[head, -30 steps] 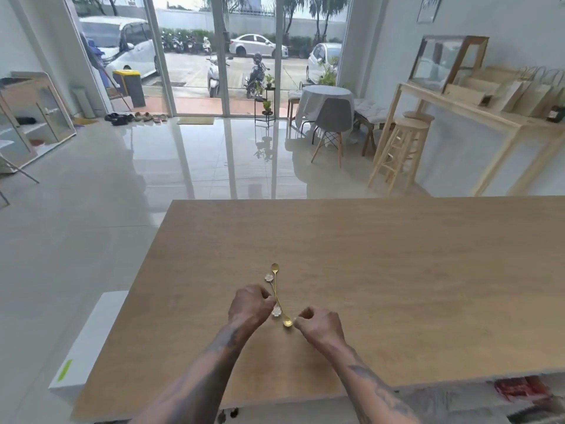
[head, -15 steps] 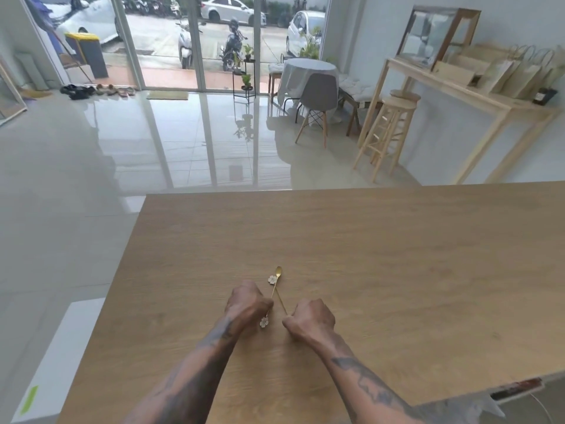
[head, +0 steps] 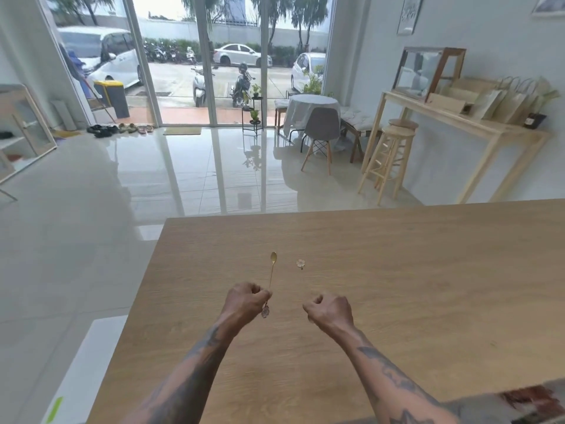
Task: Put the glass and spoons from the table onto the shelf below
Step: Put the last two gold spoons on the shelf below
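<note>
My left hand (head: 246, 301) is closed on a thin gold spoon (head: 271, 269). Its bowl points up and away, and its flower-shaped end hangs below my fingers. My right hand (head: 330, 310) is a closed fist a little to the right, just above the wooden table (head: 412, 286). Above that fist is the pale flower end of a second spoon (head: 300, 263); its stem toward my fingers is too faint to trace. No glass is in view. The shelf below is hidden, apart from a blurred strip with something red (head: 532, 399) past the table's near right edge.
A white block (head: 88, 362) stands on the floor by the table's left edge. Glossy tiled floor lies beyond the table. A wooden counter with stools (head: 394, 148) is along the right wall, a round table and chair (head: 318, 123) stand near the glass doors.
The two crossed spoons have come apart and lifted off the table. My hands have moved away from each other, the left one carrying a spoon upright. The camera has tilted up.
</note>
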`<state>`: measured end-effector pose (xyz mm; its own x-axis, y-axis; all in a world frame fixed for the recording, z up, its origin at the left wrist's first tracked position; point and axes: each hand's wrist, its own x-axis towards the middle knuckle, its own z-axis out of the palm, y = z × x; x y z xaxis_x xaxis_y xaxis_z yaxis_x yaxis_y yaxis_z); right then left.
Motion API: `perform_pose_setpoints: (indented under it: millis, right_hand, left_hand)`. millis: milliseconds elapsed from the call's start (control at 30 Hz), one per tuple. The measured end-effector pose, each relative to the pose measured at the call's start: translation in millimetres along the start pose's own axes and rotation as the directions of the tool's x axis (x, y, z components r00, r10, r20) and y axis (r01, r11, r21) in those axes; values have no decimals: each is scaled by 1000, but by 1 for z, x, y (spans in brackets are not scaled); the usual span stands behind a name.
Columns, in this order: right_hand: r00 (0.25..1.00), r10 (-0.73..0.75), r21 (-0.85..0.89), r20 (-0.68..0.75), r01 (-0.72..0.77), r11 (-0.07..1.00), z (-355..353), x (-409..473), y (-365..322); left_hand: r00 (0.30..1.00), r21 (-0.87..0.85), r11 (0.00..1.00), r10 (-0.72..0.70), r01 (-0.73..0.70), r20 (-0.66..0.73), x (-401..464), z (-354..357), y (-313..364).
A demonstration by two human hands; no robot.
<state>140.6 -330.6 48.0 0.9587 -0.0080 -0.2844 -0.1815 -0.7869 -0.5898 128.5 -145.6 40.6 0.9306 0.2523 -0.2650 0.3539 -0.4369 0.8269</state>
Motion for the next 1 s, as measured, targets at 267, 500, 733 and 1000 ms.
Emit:
perform_pose_setpoints:
  millis: [267,500,733,1000]
  right_hand:
    - [973,-130,210,-190,170,963,-79,-46,-14]
    - [940,-260,268,-221,315,911,-127,-113,-1]
    - [952,-279,328,-122,304,894,-111,-176,36]
    - [969,-219,286,119,177,942,-18,-220,94]
  left_hand:
    - [957,-72,977,180,-201,-226,-69,-12,49]
    - [855,-80,955,216,-285,-472,-146,-4,82]
    - [841,-80,965,176,-250,-512,-217,32,58]
    - [891,-63,991,78,-119,-448,-277,79,-46]
